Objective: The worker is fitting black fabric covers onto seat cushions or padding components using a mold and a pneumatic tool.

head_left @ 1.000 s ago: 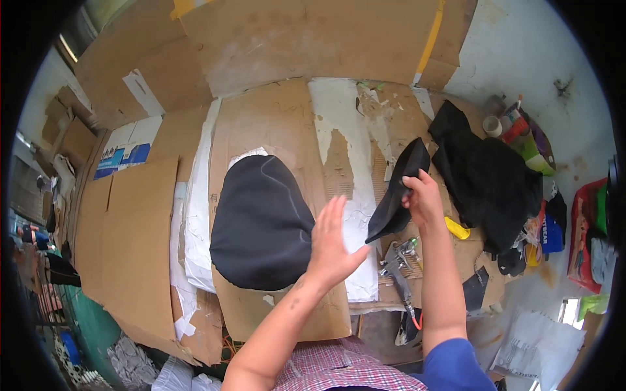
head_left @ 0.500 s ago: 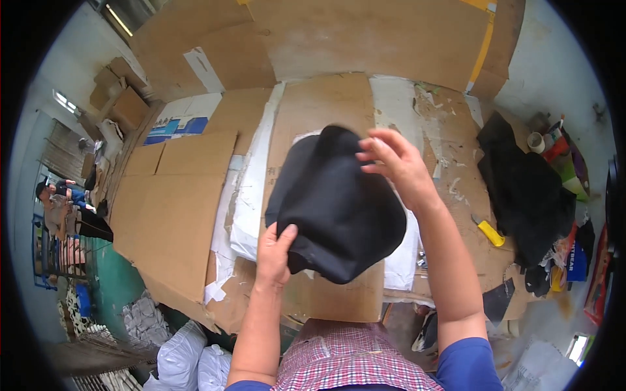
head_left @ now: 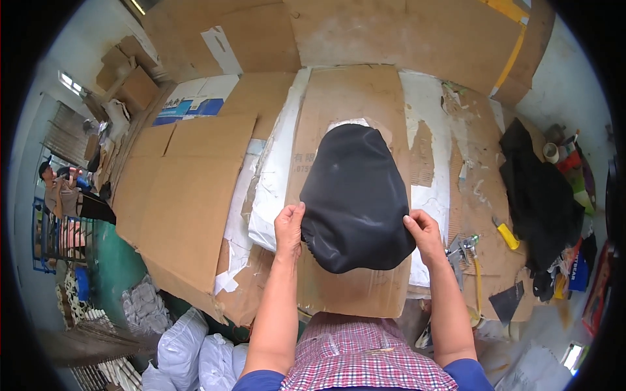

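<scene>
A smooth black leather-like cover (head_left: pixel 355 195), rounded at the far end and wider at the near end, is stretched out between my hands above the cardboard. My left hand (head_left: pixel 289 230) pinches its left edge, which looks gathered, between thumb and fingers. On the opposite side my right hand (head_left: pixel 424 232) grips the right edge the same way, thumb on top. What the cover hides beneath it cannot be seen. Just right of my right hand lies a metal air tool (head_left: pixel 462 247) with a yellow hose, and farther right a yellow-handled cutter (head_left: pixel 506 234).
Cardboard sheets (head_left: pixel 189 176) cover the table, with more cardboard standing as a wall (head_left: pixel 391 32) behind. Black fabric (head_left: pixel 541 195) is heaped at the right beside a cup (head_left: pixel 551 152). White bags (head_left: pixel 182 345) sit at the lower left. Another person (head_left: pixel 62 192) is far left.
My right hand has come down from above the cover and taken hold of its right edge. The cover, folded and tilted before, now spreads flatter. My view has shifted, revealing the air tool.
</scene>
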`<action>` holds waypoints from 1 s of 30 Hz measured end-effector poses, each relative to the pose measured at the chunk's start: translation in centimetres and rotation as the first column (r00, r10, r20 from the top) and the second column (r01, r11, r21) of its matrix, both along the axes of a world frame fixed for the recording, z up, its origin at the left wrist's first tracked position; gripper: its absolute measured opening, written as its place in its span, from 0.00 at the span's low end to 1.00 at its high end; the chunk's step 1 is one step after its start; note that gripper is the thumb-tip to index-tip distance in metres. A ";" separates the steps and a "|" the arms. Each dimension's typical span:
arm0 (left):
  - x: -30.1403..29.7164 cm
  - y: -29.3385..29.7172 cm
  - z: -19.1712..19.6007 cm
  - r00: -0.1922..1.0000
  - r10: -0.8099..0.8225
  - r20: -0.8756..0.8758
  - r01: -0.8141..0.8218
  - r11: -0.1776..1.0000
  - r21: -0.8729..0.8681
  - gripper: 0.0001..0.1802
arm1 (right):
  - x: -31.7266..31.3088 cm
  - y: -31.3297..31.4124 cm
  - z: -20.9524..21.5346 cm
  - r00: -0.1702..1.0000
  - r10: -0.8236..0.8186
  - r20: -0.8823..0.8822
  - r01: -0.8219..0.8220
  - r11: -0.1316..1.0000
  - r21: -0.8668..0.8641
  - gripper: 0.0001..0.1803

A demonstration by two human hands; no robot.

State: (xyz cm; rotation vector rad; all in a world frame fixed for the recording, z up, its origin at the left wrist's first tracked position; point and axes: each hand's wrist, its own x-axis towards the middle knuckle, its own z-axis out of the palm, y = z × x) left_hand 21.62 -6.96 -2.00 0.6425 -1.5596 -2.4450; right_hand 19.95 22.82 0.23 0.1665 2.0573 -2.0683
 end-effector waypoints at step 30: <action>-13.0 6.1 5.0 0.753 -0.473 0.457 0.294 -0.379 -0.877 0.34 | 9.5 13.0 -3.6 0.911 0.190 -0.366 0.289 0.336 0.896 0.37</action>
